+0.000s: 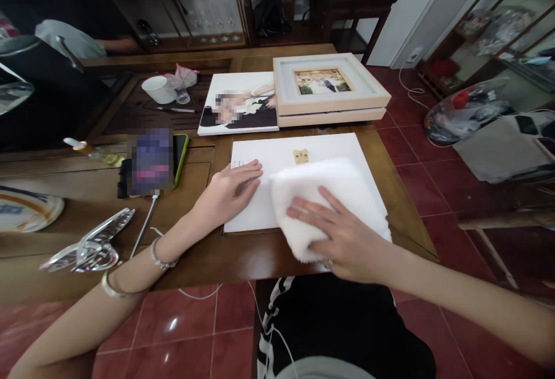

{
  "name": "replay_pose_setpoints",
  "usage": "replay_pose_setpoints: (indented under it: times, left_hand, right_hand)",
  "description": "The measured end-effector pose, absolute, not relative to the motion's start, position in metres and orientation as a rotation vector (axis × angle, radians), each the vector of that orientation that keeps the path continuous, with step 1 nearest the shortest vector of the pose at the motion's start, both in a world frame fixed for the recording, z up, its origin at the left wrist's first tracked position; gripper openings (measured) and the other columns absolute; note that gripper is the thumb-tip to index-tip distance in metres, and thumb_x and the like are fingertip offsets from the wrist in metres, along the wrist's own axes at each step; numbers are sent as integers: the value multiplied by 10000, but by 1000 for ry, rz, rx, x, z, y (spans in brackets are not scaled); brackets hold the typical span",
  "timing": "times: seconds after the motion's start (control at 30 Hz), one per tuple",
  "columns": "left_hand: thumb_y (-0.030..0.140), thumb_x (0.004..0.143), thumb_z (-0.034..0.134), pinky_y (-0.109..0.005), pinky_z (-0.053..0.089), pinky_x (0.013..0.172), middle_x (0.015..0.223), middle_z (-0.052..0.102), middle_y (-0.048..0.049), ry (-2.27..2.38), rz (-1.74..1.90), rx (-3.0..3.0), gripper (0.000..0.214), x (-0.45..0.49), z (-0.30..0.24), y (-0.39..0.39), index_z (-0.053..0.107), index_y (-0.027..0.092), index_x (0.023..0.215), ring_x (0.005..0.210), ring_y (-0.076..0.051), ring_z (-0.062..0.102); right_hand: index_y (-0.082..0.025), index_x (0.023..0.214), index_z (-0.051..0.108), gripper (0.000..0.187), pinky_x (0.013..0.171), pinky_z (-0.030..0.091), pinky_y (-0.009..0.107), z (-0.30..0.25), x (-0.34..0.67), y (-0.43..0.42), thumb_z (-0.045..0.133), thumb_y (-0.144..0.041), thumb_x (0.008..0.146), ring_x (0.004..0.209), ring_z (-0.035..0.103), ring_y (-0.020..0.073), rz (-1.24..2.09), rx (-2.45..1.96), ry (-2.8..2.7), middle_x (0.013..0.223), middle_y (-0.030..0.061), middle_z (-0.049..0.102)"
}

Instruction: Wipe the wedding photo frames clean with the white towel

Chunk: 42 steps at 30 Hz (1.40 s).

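Observation:
A white rectangular panel [255,200] lies flat at the table's front edge. It bears a small gold-coloured plate [300,156] with dark holes, and small print near its left side. My left hand [229,191] rests flat on the panel's left part, fingers stretched out and holding nothing. On the panel's right half is a thick, fluffy white cloth [295,240], partly hanging past the near edge. My right hand [333,229] presses down on this cloth and grips it, fingers bent over it. Part of the panel is hidden under the cloth.
Behind the panel lie a photo print panel [255,116] and stacked framed pictures [332,101]. To the left are a phone [180,159], a dropper bottle [95,153], a silver folded object [93,246] and a white cup [158,89]. A person [87,9] sits across the table.

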<state>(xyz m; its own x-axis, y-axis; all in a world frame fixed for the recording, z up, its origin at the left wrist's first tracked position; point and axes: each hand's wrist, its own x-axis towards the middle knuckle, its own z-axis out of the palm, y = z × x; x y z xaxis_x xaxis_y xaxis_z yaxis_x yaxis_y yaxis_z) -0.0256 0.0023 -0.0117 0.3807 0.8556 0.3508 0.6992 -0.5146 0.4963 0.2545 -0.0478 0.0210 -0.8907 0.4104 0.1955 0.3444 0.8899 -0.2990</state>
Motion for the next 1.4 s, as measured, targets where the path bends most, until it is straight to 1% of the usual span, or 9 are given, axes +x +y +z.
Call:
replay_pose_setpoints:
  times: [0.17,0.43,0.53,0.73,0.83,1.0,1.07,1.23,1.4]
  left_hand:
    - [251,912,555,-550,436,1064,1201,700,-108,1371,847,2360,260,-25,-12,3,721,190,1103,1185,-291,623]
    - [265,918,551,-541,436,1066,1218,691,-101,1389,833,2366,271,-25,-12,3,718,202,1122,1188,-294,621]
    - [260,919,547,-538,443,1058,1223,687,-105,1397,825,2372,266,-25,-12,2,718,197,1113,1187,-293,621]
    - [250,918,547,-541,443,1052,1215,689,-123,1383,840,2371,261,-25,-10,2,719,168,1097,1186,-296,621]
    - [249,916,549,-535,447,1050,1218,688,-122,1389,836,2374,261,-25,-9,2,718,171,1100,1188,-296,620]
    - [250,920,544,-516,464,1038,1209,693,-117,1386,839,2398,264,-25,-10,3,717,177,1106,1180,-291,626]
    - [249,921,538,-506,473,1032,1202,699,-106,1380,841,2406,258,-25,-10,3,725,190,1090,1172,-292,631]
    - [226,914,524,-533,458,1045,1216,692,-110,1358,836,2395,283,-26,-9,3,711,185,1122,1178,-297,627]
    - [237,919,523,-529,465,1042,1189,703,-123,1350,858,2394,277,-26,-10,4,712,164,1109,1169,-290,634]
  right_hand:
    - [-192,792,667,116,1169,142,616,27,254,-54,604,-104,751,1422,330,300,479,-416,-2857,1464,160,482]
    - [-191,920,624,203,1156,238,599,27,241,15,535,-69,785,1380,408,259,422,-659,-2768,1394,174,546]
    - [-183,918,613,187,1151,252,577,24,230,43,492,-83,817,1318,466,270,392,-750,-2715,1291,165,611]
    - [-166,879,612,191,1073,337,529,23,212,75,449,-248,936,971,600,263,295,-923,-2657,924,114,664]
    - [-150,900,628,191,1079,328,536,22,211,71,449,-210,928,1100,582,283,269,-907,-2672,1077,167,668]
    - [-127,1028,651,225,1132,214,634,21,216,28,526,-128,841,1384,387,320,251,-780,-2792,1391,231,525]
    - [-139,1032,663,241,1121,208,670,22,217,1,555,-123,818,1392,369,350,236,-698,-2843,1415,224,510]
    - [-145,936,676,152,1109,285,626,33,220,-61,562,-167,837,1329,445,393,194,-540,-2879,1363,241,551]
    - [-158,949,677,159,1131,297,569,40,224,-64,601,-187,812,1325,467,343,328,-521,-2891,1337,205,588]
